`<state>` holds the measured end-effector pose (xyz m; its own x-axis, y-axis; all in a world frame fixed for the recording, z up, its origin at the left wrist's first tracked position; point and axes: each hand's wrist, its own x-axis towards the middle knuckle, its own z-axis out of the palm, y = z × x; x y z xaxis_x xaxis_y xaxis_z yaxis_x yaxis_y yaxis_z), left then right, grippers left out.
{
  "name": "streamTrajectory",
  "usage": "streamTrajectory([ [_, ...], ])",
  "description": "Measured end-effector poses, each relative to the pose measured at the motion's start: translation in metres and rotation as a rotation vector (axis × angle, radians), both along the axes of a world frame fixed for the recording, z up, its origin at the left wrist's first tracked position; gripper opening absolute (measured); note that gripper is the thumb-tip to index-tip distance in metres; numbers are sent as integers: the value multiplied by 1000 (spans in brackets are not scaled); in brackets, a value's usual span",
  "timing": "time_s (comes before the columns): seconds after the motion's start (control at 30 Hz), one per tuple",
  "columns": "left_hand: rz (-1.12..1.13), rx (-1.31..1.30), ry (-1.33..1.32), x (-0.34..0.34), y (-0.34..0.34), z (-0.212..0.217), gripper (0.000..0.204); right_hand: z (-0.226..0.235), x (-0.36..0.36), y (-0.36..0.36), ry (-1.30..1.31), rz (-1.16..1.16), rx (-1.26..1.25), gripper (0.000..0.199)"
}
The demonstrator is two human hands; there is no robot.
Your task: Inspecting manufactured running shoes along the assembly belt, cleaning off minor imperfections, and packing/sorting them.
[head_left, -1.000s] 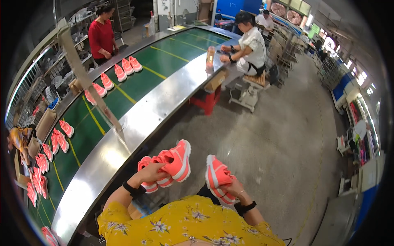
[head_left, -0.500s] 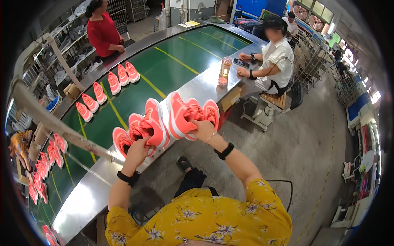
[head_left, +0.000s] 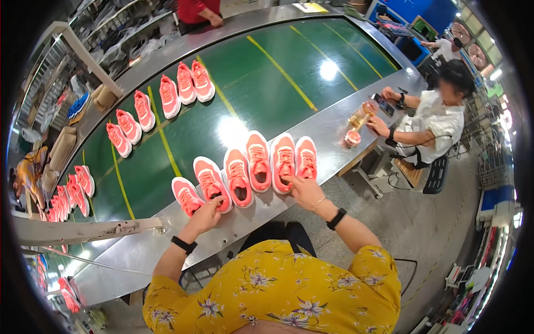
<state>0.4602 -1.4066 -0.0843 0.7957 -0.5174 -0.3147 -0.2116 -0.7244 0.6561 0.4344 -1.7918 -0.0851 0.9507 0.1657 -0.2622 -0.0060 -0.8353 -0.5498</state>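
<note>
Several coral-pink sneakers with white soles stand in a row on the metal ledge of the conveyor table, toes pointing away from me. My left hand [head_left: 204, 218] is closed at the heel of the second sneaker from the left [head_left: 208, 177], its fingertips at the shoe's opening. Beside it the leftmost sneaker [head_left: 186, 195] touches or nearly touches that hand. At the other end, my right hand [head_left: 307, 193] grips the heel of a sneaker [head_left: 284, 156], a finger in its opening. The rightmost sneaker [head_left: 306, 155] is partly behind this hand. Two middle sneakers, including one [head_left: 258, 156], stand untouched.
Across the green belt [head_left: 267, 83] stands another row of coral sneakers [head_left: 169, 97], with more at far left. A white metal bar [head_left: 94, 231] juts in from the left. A bottle [head_left: 361, 114] and pink jar [head_left: 352, 138] stand near a seated person [head_left: 434, 114] at right.
The sneakers, bunched and tilted in both hands before, now stand spread in a row on the ledge. My right hand has moved slightly right and down; the view has shifted.
</note>
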Motion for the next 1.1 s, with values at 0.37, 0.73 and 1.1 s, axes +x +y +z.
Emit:
streamTrajectory([
  [0.37,-569,562,-369,37,19,-9,34,-22,82,-46,-569,1030,-474,36],
  [0.73,404,137,-729,133,12,86,16,74,217,-116,-722,240,84,27],
  [1.1,906,42,-386,444,-147,53,30,29,509,-137,-416,-12,-148,23],
])
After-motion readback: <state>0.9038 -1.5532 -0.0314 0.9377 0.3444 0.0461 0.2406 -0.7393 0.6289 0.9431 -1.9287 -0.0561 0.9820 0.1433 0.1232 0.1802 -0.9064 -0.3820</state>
